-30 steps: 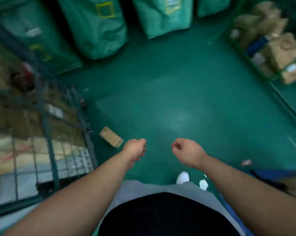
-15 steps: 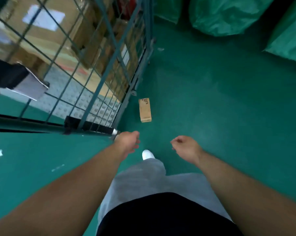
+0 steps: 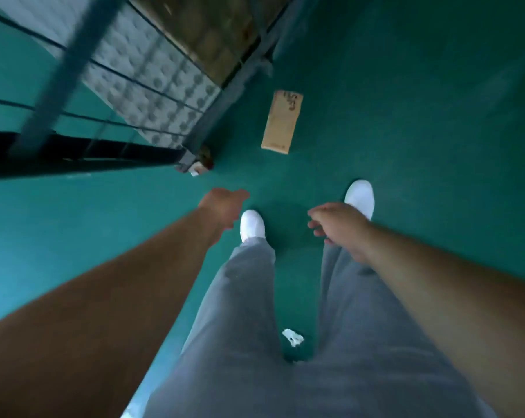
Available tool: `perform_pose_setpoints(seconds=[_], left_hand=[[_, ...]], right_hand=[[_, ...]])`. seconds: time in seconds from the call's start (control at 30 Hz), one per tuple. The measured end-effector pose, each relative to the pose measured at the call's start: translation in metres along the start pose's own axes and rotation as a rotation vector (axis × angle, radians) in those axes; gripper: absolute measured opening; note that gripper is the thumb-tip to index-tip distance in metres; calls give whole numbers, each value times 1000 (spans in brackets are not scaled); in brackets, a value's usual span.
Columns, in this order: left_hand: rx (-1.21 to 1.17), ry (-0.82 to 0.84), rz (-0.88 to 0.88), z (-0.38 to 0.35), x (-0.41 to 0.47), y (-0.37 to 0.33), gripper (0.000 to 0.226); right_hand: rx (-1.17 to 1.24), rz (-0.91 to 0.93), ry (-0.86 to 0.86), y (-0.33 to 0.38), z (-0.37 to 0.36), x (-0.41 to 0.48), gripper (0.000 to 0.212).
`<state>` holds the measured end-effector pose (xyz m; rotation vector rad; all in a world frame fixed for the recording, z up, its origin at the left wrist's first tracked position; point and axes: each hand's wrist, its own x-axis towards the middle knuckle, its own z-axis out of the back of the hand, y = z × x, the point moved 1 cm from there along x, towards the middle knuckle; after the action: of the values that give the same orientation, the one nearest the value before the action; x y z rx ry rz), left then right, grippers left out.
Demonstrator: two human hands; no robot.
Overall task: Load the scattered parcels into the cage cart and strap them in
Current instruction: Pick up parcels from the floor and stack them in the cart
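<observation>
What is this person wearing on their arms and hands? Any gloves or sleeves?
The left hand and right hand are bare, without gloves, and both forearms are bare up to the picture's edge, so no sleeve shows. I see no watch or ring, though the picture is blurred. Lower down: grey trousers and white shoes.

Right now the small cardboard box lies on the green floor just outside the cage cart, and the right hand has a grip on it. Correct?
Not quite. The head view shows the right hand empty, apart from the box, with no grip on anything; the left hand is empty too. The box does lie on the floor just outside the cage cart.
</observation>
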<state>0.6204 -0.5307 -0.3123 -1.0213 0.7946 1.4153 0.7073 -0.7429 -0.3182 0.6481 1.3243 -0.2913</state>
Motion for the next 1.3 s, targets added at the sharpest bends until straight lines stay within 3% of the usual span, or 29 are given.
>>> perform_pose_setpoints(seconds=[0.07,0.23,0.33,0.4,0.57,0.7,0.8,0.9,0.97,1.13,1.2,1.3], left_hand=[[-59,11,9,-35,40,-14,18],[-4,3,41,-112,165,-45,54],[216,-146,78,-144,237,-54,123],[296,-246,56,-163,282,-58,147],[339,-399,-52,-198,371,-64,154],[141,-466,-116,-201,378,-73,112],[-129,-249,6,-198,327,-61,100],[-445,128,112,-180,221,-33,90],[-640,265,141,-158,133,-7,80],[-841,383,225,-96,-77,47,96],[-884,399,198,-64,-147,64,97],[-942,412,126,-26,-216,92,77]], right_hand=[[14,-50,40,-1,13,46,22],[-101,-73,58,-2,32,188,33],[-135,-69,65,-5,27,253,35],[-134,-50,62,-10,21,286,40],[-101,-110,26,-48,15,331,45],[-19,-204,-49,-87,32,326,45],[175,-239,-53,-97,53,288,44],[241,-244,-76,-88,68,217,34],[278,-232,-44,-70,77,151,41],[298,-269,229,-33,90,-15,74],[277,-230,327,-10,88,-85,69],[187,-131,403,19,61,-170,60]])
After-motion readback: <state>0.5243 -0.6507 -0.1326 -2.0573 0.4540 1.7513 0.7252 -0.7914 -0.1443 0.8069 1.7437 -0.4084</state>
